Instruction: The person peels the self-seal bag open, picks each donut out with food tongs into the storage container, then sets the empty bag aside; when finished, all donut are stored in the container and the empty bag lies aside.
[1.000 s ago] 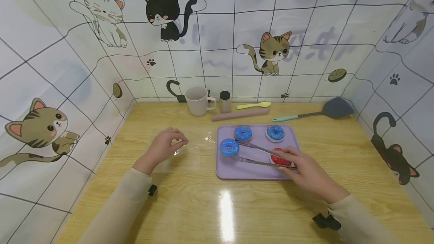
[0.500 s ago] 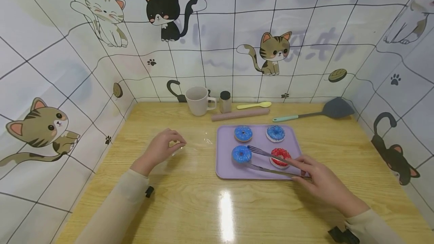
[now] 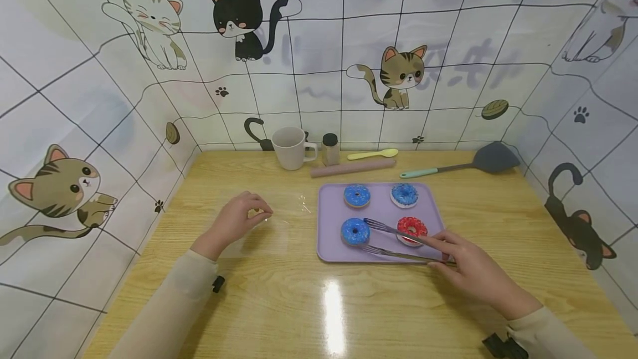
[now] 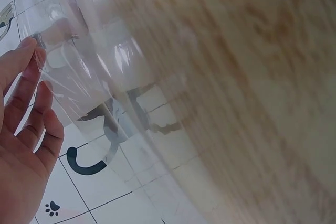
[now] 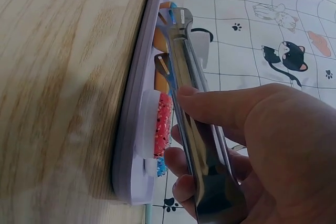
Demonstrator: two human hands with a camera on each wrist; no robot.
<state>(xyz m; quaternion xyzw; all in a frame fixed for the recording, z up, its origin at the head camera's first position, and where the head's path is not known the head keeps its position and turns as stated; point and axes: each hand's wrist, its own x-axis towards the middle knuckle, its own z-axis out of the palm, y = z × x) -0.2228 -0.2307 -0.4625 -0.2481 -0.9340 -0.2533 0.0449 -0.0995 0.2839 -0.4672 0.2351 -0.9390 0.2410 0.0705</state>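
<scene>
My left hand (image 3: 238, 220) pinches a clear plastic bag (image 4: 121, 59) between thumb and fingertips; the see-through film spreads over the table. In my right hand (image 3: 471, 267) I grip metal tongs (image 5: 191, 114), thumb on one arm and fingers on the other. Their forked tips are spread apart at the right edge of a blue sprinkled donut (image 3: 355, 232). That donut lies at the front left of a purple tray (image 3: 331, 254). Beneath the tongs' upper arm, a red sprinkled donut (image 3: 411, 229) is partly covered. Two more blue donuts (image 3: 356, 195) occupy the tray's back row.
Behind the tray lie a pinkish rolling stick (image 3: 353, 168) and a yellow spoon (image 3: 372, 154). A mug (image 3: 290, 149) and a black-capped jar (image 3: 330, 149) stand by the back wall. At the back right rests a spatula (image 3: 493, 158) with a mint handle.
The tongs and right hand have shifted right. The blue donut between the tips has moved right and down onto the tray's front left, and the tips now sit beside it. The left hand barely moved.
</scene>
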